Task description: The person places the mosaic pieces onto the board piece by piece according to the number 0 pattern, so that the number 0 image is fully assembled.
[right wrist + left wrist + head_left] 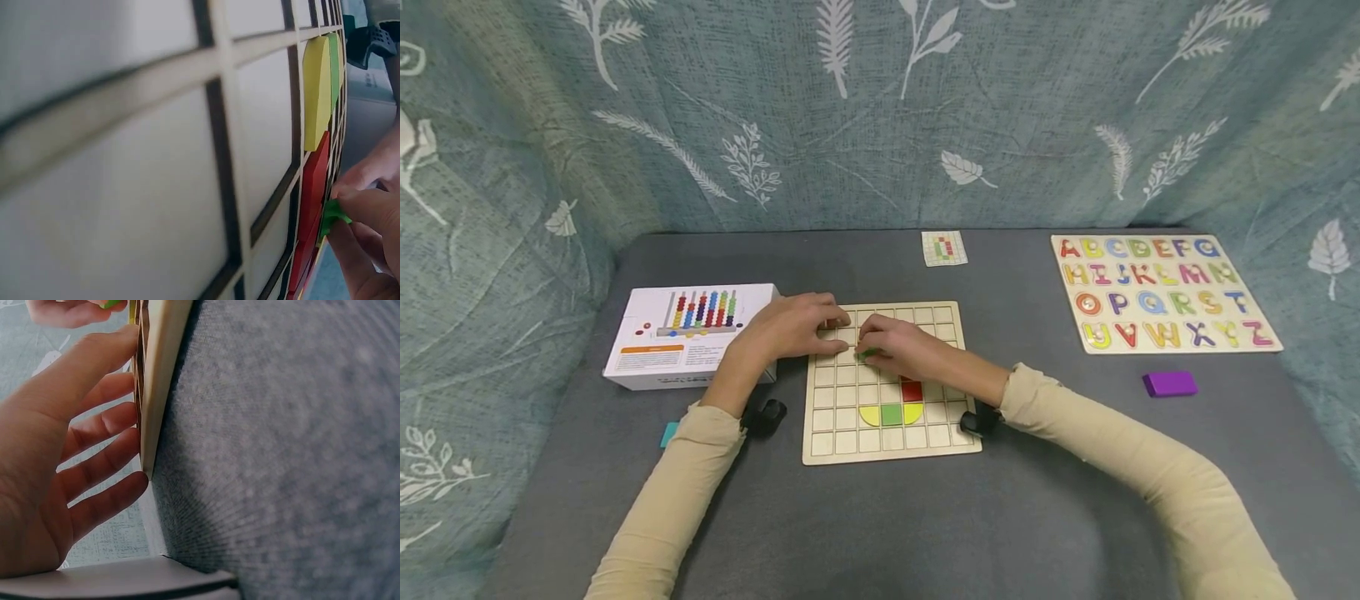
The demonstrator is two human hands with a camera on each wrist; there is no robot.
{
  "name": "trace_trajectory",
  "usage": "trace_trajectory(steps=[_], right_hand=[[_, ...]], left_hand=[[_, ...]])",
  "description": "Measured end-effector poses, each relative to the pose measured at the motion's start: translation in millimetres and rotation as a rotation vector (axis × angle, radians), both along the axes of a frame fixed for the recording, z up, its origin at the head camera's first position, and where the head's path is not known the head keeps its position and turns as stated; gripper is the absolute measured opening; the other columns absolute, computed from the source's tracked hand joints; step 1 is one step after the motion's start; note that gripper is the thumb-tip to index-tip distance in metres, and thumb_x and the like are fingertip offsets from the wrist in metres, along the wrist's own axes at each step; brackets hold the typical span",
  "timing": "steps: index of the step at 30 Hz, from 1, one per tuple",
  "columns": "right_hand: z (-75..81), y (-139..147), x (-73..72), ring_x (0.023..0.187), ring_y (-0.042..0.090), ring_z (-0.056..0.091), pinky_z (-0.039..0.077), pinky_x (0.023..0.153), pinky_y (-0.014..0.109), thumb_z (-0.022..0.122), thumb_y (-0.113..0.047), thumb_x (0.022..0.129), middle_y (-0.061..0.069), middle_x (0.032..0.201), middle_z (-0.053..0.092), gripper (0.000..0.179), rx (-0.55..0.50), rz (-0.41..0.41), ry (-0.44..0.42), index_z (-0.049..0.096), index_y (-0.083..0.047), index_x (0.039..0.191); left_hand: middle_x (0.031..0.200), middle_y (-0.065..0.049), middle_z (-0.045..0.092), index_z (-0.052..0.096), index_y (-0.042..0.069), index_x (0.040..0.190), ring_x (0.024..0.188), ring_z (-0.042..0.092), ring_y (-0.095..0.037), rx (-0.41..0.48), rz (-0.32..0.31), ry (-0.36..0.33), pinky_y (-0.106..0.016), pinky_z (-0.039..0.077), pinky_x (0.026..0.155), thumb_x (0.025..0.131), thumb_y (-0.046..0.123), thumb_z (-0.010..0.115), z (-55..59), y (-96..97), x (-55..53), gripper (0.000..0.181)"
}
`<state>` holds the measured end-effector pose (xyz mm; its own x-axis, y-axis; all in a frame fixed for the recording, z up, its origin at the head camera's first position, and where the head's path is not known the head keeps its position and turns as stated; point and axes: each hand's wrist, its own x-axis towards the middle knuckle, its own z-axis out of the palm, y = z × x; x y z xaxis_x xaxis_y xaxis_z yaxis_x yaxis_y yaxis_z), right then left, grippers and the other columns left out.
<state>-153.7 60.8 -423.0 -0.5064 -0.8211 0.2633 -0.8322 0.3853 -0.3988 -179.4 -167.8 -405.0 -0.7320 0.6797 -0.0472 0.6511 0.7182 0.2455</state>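
Note:
A wooden grid board (pixel 842 459) lies flat in the middle of the table. My right hand (pixel 906 348) pinches a small green piece (pixel 334 215) between thumb and fingers, close over the board's squares. On the board's lower part, a green square (pixel 891 414) sits between two yellow quarter-round pieces (pixel 869 416), and a red piece (pixel 912 392) is above the right one. More red shows beyond it in the right wrist view. With fingers spread and slightly bent, my left hand (pixel 792 327) rests its fingertips on the board's left side.
A white box (pixel 647 333) with an abacus picture stands left of the board, with a teal block (pixel 669 434) below it. A small pattern card (pixel 944 248) lies behind. At right are an alphabet puzzle (pixel 1165 293) and a purple block (pixel 1170 384).

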Motion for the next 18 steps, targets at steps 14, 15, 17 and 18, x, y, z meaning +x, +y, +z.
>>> trace_trajectory(steps=[14,15,17,18], right_hand=[[1.0,2.0,-0.8,0.094,0.015,0.065,0.053,0.083,0.024,0.072,-0.012,0.087,0.005,0.102,0.067,0.013,0.041,-0.019,0.036,0.074,-0.008,0.099],[1.2,2.2,-0.8,0.094,0.015,0.065,0.053,0.083,0.024,0.072,-0.012,0.087,0.005,0.102,0.067,0.013,0.04,-0.017,0.044,0.074,-0.008,0.099],[1.4,2.4,-0.7,0.094,0.015,0.064,0.053,0.083,0.024,0.073,-0.012,0.087,0.005,0.102,0.066,0.013,0.037,-0.013,0.057,0.073,-0.008,0.099],[1.7,2.4,-0.5,0.094,0.014,0.065,0.053,0.083,0.024,0.073,-0.012,0.086,0.005,0.102,0.066,0.013,0.033,-0.011,0.063,0.073,-0.008,0.099]], left_hand=[[0.098,0.004,0.061,0.07,0.024,0.115,0.083,0.056,-0.009,-0.005,0.007,-0.018,-0.029,0.047,0.068,0.087,0.044,0.069,-0.8,0.3,-1.3,0.034],[0.098,0.004,0.061,0.07,0.025,0.115,0.083,0.056,-0.009,-0.007,0.008,-0.016,-0.029,0.047,0.068,0.087,0.044,0.069,-1.2,0.3,-1.4,0.033],[0.098,0.005,0.061,0.07,0.025,0.114,0.083,0.056,-0.009,-0.01,0.01,-0.014,-0.029,0.047,0.068,0.088,0.044,0.068,-1.7,0.3,-1.5,0.033],[0.098,0.005,0.061,0.07,0.025,0.114,0.083,0.056,-0.009,-0.011,0.01,-0.012,-0.029,0.047,0.069,0.088,0.045,0.068,-1.9,0.4,-1.6,0.033]])
